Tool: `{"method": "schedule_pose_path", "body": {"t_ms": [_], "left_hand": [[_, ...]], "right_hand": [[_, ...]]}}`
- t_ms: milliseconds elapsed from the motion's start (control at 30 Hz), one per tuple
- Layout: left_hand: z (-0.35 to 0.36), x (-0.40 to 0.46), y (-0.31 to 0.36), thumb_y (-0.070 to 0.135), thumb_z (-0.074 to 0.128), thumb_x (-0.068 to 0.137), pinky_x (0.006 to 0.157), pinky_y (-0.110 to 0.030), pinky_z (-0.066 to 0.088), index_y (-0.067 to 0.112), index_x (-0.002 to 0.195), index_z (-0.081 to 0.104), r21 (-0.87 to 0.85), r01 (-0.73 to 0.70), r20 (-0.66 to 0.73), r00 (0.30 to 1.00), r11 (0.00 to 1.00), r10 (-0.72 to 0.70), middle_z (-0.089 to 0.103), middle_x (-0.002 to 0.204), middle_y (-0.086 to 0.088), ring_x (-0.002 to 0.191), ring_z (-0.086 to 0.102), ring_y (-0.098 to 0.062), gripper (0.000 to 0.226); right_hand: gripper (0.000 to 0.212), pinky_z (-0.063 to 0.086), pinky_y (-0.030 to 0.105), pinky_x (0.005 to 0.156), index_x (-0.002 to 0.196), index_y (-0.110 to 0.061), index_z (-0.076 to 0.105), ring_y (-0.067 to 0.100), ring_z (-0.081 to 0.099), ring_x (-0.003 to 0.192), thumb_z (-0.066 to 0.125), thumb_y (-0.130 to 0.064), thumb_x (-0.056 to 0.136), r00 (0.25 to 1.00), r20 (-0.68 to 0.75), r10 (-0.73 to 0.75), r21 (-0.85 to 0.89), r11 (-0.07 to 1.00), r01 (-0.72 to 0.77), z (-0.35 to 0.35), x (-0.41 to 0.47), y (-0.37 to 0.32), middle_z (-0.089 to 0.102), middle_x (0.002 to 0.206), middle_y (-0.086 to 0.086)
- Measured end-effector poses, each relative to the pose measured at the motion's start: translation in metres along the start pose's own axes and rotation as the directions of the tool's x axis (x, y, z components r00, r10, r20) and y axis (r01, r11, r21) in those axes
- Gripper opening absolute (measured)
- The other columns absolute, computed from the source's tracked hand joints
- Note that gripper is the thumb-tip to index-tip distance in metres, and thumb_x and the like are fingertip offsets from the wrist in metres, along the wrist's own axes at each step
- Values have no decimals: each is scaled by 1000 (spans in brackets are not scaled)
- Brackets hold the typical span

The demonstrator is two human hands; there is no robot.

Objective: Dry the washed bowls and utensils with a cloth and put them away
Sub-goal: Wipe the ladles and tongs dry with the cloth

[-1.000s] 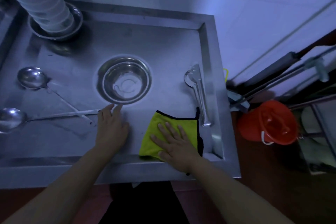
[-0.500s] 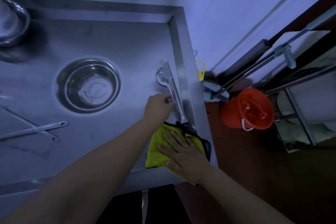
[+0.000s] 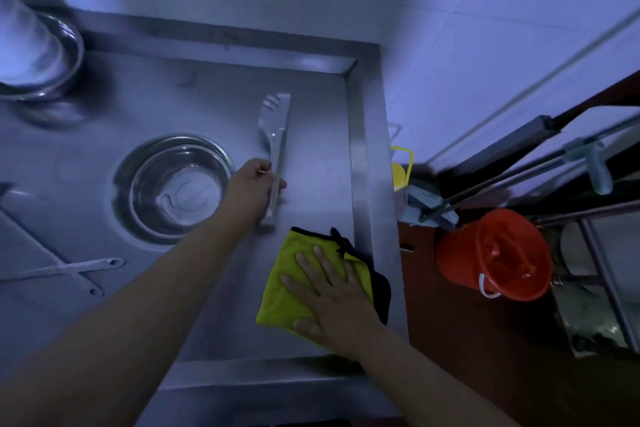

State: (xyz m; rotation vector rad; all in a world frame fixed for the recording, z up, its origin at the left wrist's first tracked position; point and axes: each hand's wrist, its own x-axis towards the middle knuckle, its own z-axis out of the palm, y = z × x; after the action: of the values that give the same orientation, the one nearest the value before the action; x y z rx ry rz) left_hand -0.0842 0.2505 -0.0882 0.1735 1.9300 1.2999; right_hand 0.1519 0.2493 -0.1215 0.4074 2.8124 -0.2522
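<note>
My left hand (image 3: 254, 185) grips a pair of steel tongs (image 3: 277, 139) by the middle, their toothed tips pointing toward the wall. A yellow cloth (image 3: 284, 282) with a black edge lies flat near the steel counter's (image 3: 322, 156) right rim, and my right hand (image 3: 332, 302) presses on it with fingers spread. A steel bowl (image 3: 173, 187) sits upright to the left of the tongs. Two ladle handles (image 3: 69, 267) cross at the left; their scoops are out of frame.
A stack of white bowls (image 3: 24, 42) stands in a steel basin (image 3: 69, 59) at the far left corner. Off the counter's right edge are an orange bucket (image 3: 498, 253), a brush (image 3: 427, 206), mop poles (image 3: 519, 180) and a metal rack (image 3: 602, 274).
My left hand crossed from beside the bowl to the tongs, closed on them and moved them left, away from the counter rim. My right hand stayed pressed on the cloth.
</note>
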Motion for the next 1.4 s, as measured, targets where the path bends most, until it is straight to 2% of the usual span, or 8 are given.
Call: {"method": "schedule_pose_path", "body": {"t_ms": [433,600,733,833,1000,1133,1267,1400], "left_hand": [[-52,31,3,9,49,87,67,-25,45,12,83,65,-16,-97,-302,949,995,87,67,71,-1,68,59,-12,16],[-46,40,1,10,50,88,48,-14,41,18,82,64,-36,-115,-356,929,993,95,66,57,12,47,53,4,17],[-37,39,-7,14,51,89,55,-24,44,34,71,64,-70,-75,-359,932,995,45,67,61,11,57,57,-5,30],[-27,34,-14,14,51,90,45,-19,44,30,74,63,-66,-58,-368,930,996,30,67,60,12,54,55,-5,25],[-15,15,-24,16,51,91,32,-15,36,29,78,62,-36,-45,-333,943,998,30,67,61,18,40,48,3,21],[-11,-3,-34,16,51,91,45,-22,40,39,69,62,-32,-14,-276,961,999,5,70,67,8,52,52,-6,34],[-8,-17,-44,16,52,87,63,-30,42,28,72,61,-56,-16,-223,975,998,3,70,76,-3,69,57,-17,22],[-10,-28,-51,10,49,91,52,-18,45,22,84,61,17,-70,-211,975,997,72,67,73,-2,60,58,-6,18]], "right_hand": [[69,6,55,114,148,-41,22,27,2,148,41,-67,87,979,-110,-173,-65,984,167,-42,175,83,10,160,-2],[69,8,53,115,148,-44,16,24,0,148,36,-68,87,983,-137,-119,-109,988,104,-65,247,116,6,161,-3],[69,10,54,115,149,-45,6,21,-6,147,30,-69,88,992,-113,-62,-126,991,47,-82,292,148,-3,161,-6],[69,11,56,114,149,-45,1,21,-8,147,28,-68,90,995,-96,2,-99,995,-11,-93,308,173,-7,160,-8],[68,2,60,112,150,-39,-2,25,-13,146,23,-67,93,986,-93,138,-32,989,-141,-92,296,178,-11,160,-4],[68,1,58,114,151,-33,0,31,-12,146,24,-62,95,976,-115,186,-27,981,-191,-78,253,154,-10,160,3],[69,8,57,113,152,-30,-1,33,-12,146,27,-59,95,979,-107,176,-27,983,-180,-55,194,117,-10,160,7],[71,12,54,113,152,-28,-1,35,-10,146,27,-58,95,983,-71,172,-47,983,-176,-31,117,73,-10,160,10]]}}
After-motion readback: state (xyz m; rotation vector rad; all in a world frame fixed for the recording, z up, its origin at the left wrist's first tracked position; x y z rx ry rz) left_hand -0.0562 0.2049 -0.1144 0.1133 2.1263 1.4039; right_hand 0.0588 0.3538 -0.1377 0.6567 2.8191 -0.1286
